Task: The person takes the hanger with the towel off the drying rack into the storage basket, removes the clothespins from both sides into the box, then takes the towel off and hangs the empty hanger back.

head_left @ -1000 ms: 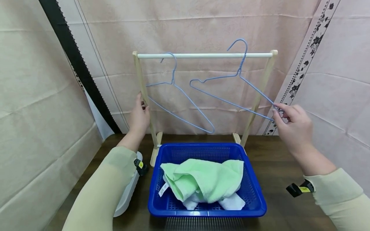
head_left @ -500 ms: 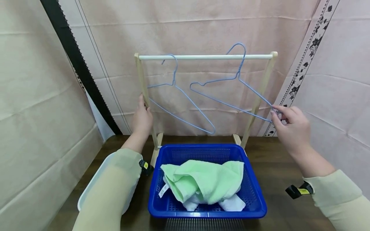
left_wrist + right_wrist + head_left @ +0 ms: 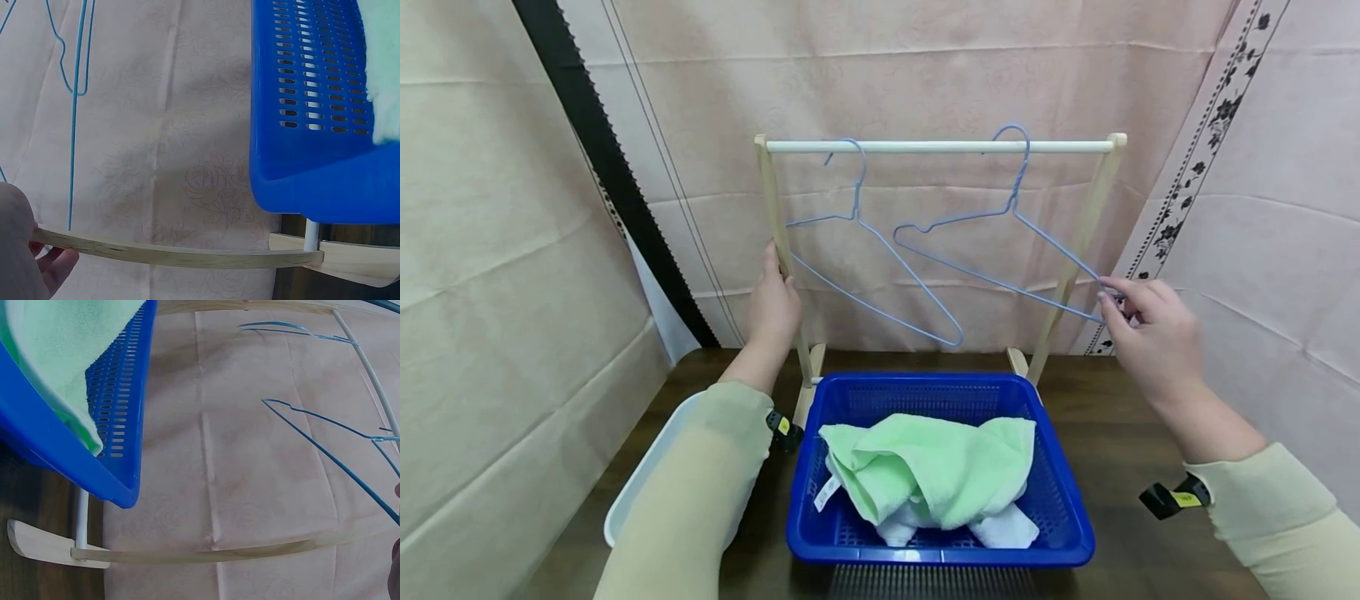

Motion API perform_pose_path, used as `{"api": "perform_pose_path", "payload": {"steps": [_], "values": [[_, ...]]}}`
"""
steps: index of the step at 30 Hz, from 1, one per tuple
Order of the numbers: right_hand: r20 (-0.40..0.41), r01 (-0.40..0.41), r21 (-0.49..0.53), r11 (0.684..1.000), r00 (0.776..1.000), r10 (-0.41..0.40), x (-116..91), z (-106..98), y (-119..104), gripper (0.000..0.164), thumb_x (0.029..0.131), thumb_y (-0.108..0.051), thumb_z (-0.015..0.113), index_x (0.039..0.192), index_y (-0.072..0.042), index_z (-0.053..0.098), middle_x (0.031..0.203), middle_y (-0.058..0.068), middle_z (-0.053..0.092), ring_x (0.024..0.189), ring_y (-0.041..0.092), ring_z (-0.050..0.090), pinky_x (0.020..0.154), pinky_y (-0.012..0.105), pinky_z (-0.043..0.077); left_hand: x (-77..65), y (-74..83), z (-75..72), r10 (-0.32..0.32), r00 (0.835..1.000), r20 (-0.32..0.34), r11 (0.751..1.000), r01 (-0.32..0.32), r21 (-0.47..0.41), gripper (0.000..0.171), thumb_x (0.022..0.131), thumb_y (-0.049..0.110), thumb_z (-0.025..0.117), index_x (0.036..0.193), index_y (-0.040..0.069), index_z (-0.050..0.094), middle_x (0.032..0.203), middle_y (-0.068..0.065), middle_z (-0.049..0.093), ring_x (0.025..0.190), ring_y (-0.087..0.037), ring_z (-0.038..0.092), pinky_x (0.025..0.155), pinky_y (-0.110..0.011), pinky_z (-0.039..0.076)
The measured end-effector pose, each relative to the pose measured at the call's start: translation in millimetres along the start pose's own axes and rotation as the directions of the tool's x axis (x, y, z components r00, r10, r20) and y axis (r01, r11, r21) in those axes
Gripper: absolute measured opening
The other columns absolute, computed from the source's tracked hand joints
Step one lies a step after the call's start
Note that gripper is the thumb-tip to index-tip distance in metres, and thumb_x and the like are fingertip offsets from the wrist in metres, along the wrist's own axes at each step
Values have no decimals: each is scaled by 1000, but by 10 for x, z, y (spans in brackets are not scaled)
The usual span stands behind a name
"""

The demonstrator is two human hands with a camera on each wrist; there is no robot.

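Observation:
My right hand (image 3: 1157, 337) pinches the right corner of a blue wire hanger (image 3: 1016, 190) between thumb and fingers. That hanger tilts down toward the hand, and its hook overlaps the white rail of the drying rack (image 3: 925, 147). In the right wrist view the same hanger (image 3: 337, 462) runs to the fingertips at the right edge. My left hand (image 3: 772, 308) grips the rack's left wooden post (image 3: 772, 200), thumb and fingers around it in the left wrist view. A second blue hanger (image 3: 857, 200) hangs from the rail near that post.
A blue basket (image 3: 940, 554) stands in front of the rack, holding a green towel (image 3: 932, 458) with white cloth beneath it. Left of it, a white container (image 3: 651, 462) is partly hidden by my left sleeve. Patterned cloth hangs behind and at both sides.
My right hand has lowered the hanger and drawn it slightly left, so its hook has come down to the rail. My left hand stays on the post, its grip shifted slightly.

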State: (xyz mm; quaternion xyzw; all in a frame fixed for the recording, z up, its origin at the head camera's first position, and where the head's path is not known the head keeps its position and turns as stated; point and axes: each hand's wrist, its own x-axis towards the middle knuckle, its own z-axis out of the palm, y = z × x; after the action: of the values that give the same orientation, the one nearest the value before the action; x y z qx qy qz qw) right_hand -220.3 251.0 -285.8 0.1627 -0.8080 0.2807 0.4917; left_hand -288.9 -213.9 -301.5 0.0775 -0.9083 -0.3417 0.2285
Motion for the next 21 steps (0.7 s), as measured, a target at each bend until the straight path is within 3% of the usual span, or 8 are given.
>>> {"api": "perform_pose_path", "payload": {"steps": [12,21], "values": [[93,8,-21,1000,996,-6,-54,44,-22,21,91,-3,66,110,-1,73,80,9,56,74,10,42,62,16,30,10,44,-16,3,1000,2,997,-3,-77,68,107,19,40,159,37,0,146,-18,47,112,-39,59,83,-55,52],[105,38,8,999,994,-39,-98,83,28,18,90,0,66,106,1,74,79,8,56,73,10,42,62,12,30,-3,-22,12,22,1000,-11,993,-23,-118,69,107,19,43,158,40,3,147,-16,47,114,-38,60,82,-54,53]]}}
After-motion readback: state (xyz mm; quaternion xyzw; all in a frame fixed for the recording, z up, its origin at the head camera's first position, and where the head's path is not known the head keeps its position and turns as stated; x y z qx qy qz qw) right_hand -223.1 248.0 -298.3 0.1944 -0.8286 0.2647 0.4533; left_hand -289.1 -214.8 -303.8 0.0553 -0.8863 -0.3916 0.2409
